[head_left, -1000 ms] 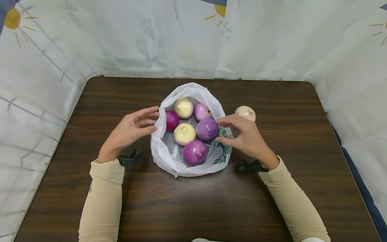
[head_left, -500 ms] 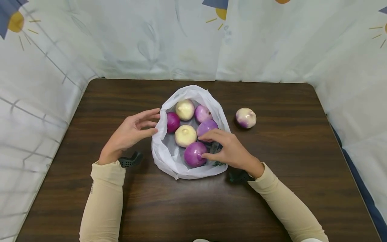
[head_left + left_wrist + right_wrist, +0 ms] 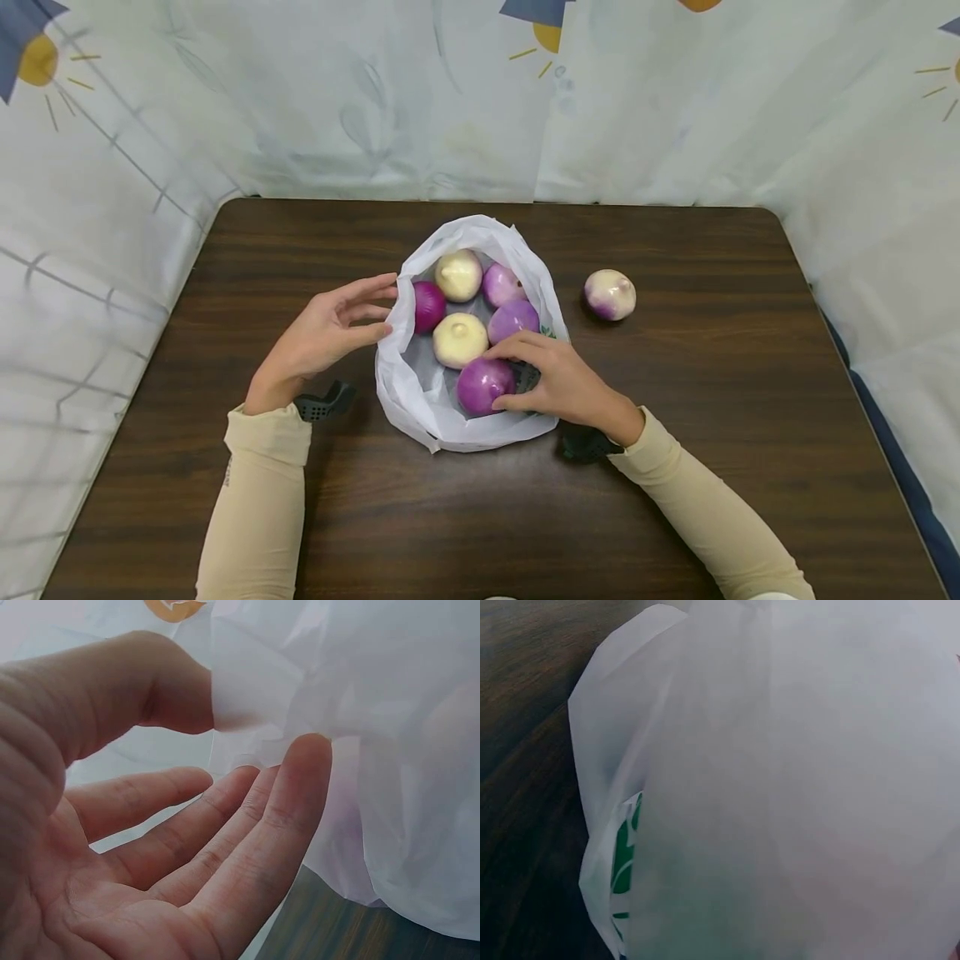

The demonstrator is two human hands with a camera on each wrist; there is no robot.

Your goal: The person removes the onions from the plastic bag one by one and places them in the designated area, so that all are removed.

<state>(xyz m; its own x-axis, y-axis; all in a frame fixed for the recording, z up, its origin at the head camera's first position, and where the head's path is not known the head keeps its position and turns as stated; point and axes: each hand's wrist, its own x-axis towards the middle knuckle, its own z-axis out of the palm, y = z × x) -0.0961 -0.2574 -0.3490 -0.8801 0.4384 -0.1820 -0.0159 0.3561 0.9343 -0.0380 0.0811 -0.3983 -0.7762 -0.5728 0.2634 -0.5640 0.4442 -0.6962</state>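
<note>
Head view: white bag (image 3: 405, 392) sat mid-desk (image 3: 675, 433) with five onions inside; right hand (image 3: 558, 385) reached into its near right side, fingers curled round the near purple onion (image 3: 483, 385), left hand (image 3: 322, 333) relaxed, fingertips on the bag's left rim, a sixth onion (image 3: 610, 294) loose to the right. Left wrist view: fingers (image 3: 247, 825) straight, touching bag film (image 3: 375, 750), gripping nothing. Right wrist view: only bag wall (image 3: 780, 750) with green print (image 3: 622, 855); hand not visible.

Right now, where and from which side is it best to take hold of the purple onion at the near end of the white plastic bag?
Probably from above, across its round sides. The purple onion lies at the near end of the open white plastic bag, its top uncovered. The right hand already reaches in from the right, fingers on its right side. The white onion crowds its far side.
</note>
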